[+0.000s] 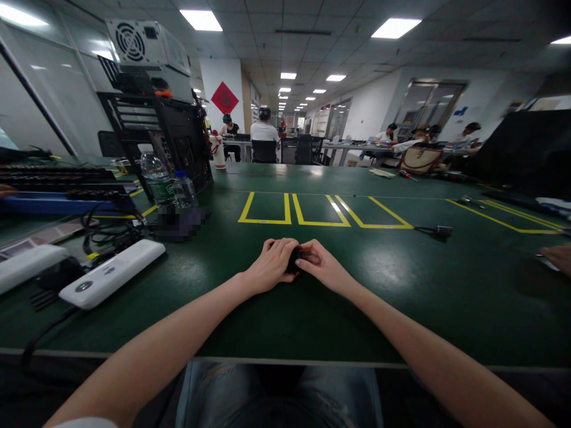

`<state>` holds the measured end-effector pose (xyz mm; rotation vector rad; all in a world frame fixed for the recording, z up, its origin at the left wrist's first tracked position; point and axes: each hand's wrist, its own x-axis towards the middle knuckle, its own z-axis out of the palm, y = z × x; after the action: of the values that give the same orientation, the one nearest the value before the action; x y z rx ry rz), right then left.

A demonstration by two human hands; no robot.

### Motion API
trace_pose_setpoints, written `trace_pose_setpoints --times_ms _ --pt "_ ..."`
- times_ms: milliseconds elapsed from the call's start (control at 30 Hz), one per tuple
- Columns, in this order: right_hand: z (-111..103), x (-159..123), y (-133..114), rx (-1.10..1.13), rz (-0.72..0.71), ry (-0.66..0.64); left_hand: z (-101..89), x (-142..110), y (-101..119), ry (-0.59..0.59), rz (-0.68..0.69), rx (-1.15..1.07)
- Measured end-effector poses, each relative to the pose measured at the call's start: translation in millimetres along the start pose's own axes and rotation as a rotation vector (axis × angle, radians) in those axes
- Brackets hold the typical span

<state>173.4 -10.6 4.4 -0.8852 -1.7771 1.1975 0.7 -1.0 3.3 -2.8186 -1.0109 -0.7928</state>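
Observation:
Both hands meet over the green table (pixel 250 321), around a small black object (pixel 293 260) that is mostly covered by fingers, so its kind does not show. My left hand (pixel 274 266) wraps over it from the left, thumb below and fingers on top. From the right, my right hand (pixel 322 266) pinches at its side with thumb and fingertips. Beyond the hands, yellow tape outlines (pixel 267 222) mark several shapes on the table. A short black cable with a plug-like end (pixel 441 230) lies right of them.
At left lie a white power strip (pixel 113 273) and tangled black cables. Behind them stand a large clear bottle (pixel 156 175), a smaller blue-capped bottle (pixel 184 189) and an open computer case (pixel 178 134). Another person's hand (pixel 557 257) reaches in at right. A dark monitor (pixel 521 157) stands at far right.

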Motion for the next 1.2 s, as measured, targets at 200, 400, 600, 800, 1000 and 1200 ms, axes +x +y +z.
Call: trace_pose_setpoints --times_ms 200,400,600,800,1000,1200 --pt "-1.0 -0.5 -1.0 -0.001 0.018 -0.037 0.1 -0.3 0.6 0.004 -0.008 -0.002" --pt "0.4 -1.0 -2.6 0.043 -0.016 -0.05 -0.7 -0.7 1.0 0.004 -0.005 -0.005" --pt "1.5 -0.5 -1.6 -0.038 -0.029 0.013 -1.1 -1.1 0.6 0.001 -0.002 0.003" --pt "0.1 -2.0 -4.0 -0.074 0.013 -0.027 -2.5 -1.1 1.1 0.0 -0.005 -0.004" --pt "1.9 -2.0 -3.8 -0.002 -0.01 -0.039 -2.5 -0.7 1.4 -0.001 -0.012 -0.01" --pt "2.5 -0.6 -3.3 -0.027 -0.039 -0.001 0.3 -0.6 0.4 0.006 -0.016 0.0"
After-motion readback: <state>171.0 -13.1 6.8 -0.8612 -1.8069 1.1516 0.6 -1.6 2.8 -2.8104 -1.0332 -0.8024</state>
